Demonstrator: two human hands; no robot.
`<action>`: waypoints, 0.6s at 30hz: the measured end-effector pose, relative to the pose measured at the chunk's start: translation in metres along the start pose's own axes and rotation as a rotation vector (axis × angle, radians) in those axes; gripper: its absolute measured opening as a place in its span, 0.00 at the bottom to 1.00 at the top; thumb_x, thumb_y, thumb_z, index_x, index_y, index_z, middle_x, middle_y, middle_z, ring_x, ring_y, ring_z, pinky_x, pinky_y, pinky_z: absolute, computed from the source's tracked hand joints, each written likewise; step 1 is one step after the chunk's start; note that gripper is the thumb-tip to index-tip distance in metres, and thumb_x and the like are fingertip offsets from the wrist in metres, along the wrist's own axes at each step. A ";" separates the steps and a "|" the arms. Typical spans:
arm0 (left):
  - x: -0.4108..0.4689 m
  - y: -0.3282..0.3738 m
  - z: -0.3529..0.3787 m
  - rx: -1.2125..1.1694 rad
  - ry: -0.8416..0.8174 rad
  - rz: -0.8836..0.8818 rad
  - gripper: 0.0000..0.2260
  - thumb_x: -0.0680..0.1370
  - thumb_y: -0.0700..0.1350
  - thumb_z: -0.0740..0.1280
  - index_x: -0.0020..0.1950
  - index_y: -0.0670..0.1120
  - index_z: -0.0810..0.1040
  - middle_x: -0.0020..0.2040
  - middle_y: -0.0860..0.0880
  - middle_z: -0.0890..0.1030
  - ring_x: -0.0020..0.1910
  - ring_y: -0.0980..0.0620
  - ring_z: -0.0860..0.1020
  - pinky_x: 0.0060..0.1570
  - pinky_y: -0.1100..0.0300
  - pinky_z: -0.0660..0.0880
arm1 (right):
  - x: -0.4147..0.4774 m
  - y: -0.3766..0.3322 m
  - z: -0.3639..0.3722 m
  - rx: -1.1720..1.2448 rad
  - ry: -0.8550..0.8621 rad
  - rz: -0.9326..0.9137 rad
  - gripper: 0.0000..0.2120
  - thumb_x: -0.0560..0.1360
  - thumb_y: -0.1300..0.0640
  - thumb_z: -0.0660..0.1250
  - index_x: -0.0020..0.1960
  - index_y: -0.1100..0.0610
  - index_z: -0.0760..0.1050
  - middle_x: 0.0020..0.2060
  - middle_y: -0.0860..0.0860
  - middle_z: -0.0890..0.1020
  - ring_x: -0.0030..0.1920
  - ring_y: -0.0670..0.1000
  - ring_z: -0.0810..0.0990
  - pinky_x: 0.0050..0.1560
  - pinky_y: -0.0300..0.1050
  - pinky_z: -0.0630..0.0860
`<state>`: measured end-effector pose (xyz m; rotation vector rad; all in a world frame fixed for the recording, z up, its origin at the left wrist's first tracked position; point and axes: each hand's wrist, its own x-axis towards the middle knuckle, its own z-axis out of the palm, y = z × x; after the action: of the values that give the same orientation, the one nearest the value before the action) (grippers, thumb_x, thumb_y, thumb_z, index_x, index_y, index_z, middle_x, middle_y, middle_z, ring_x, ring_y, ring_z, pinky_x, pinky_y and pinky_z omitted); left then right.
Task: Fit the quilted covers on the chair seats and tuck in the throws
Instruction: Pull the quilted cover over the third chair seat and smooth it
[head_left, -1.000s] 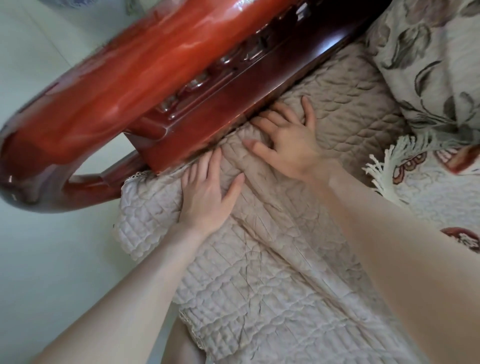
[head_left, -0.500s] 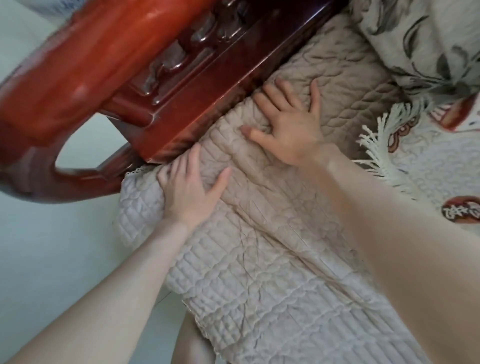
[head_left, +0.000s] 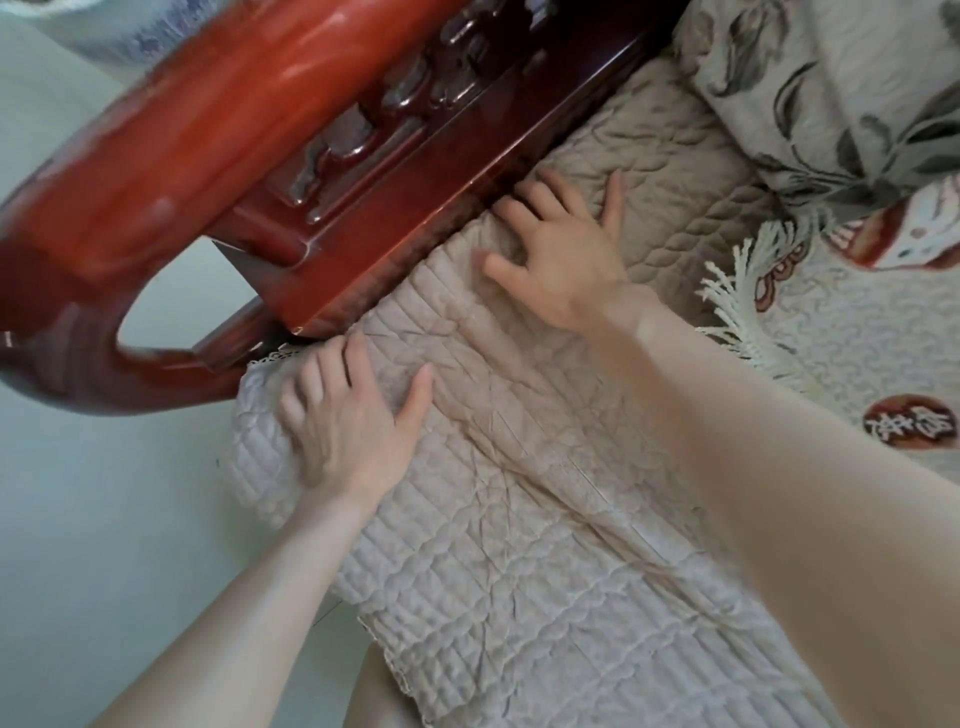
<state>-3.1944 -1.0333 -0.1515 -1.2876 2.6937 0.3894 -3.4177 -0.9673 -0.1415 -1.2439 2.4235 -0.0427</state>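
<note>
We are looking down along our two bare forearms at a beige quilted cover (head_left: 519, 545) that is lying wrinkled over a chair seat. Its near edge is hanging over the seat front, close to a bare knee (head_left: 379, 691) at the bottom of the view.

Our left hand (head_left: 353, 421) is lying flat on the cover near its front left corner, fingers spread and apart, thumb pointing right, clamping nothing. The fingertips are reaching toward the base of the glossy red wooden armrest (head_left: 260, 171), where a thin strip of lace trim (head_left: 270, 358) is peeking out.

Further along, our right hand (head_left: 561, 254) is also pressing palm down on the cover, fingers splayed. Its fingertips are touching the seam where the cover is meeting the carved wooden side rail of the armrest; we cannot tell whether they are going into the gap.

To the right of that hand, a cream throw (head_left: 841, 332) with a white fringe (head_left: 737, 291) is lying on the seat beside the cover. It is bearing round red medallions with white characters too blurred for us to read. Farthest away, a cushion (head_left: 831, 88) printed with grey flowers is resting at the back.
</note>
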 end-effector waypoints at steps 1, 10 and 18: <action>-0.002 0.008 -0.003 -0.046 0.031 0.056 0.34 0.77 0.65 0.51 0.70 0.40 0.70 0.65 0.40 0.73 0.64 0.41 0.69 0.61 0.43 0.63 | -0.005 0.009 -0.001 -0.019 0.010 0.019 0.34 0.78 0.34 0.50 0.79 0.49 0.53 0.79 0.49 0.52 0.78 0.51 0.42 0.70 0.70 0.32; 0.036 0.076 0.011 -0.050 -0.105 0.232 0.42 0.72 0.74 0.49 0.79 0.50 0.53 0.79 0.47 0.54 0.78 0.49 0.50 0.73 0.40 0.49 | 0.020 0.063 -0.019 -0.021 -0.042 0.168 0.45 0.72 0.26 0.51 0.79 0.48 0.42 0.79 0.45 0.42 0.78 0.48 0.38 0.70 0.68 0.32; 0.064 0.078 0.017 0.000 -0.182 0.220 0.50 0.65 0.79 0.49 0.80 0.51 0.50 0.78 0.49 0.58 0.74 0.48 0.59 0.68 0.46 0.55 | 0.047 0.070 -0.015 -0.022 -0.021 0.168 0.44 0.73 0.27 0.52 0.78 0.56 0.54 0.78 0.51 0.54 0.78 0.48 0.44 0.69 0.70 0.34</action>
<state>-3.2951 -1.0291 -0.1686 -0.9085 2.6835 0.5036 -3.5016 -0.9646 -0.1589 -1.0405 2.5071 0.0451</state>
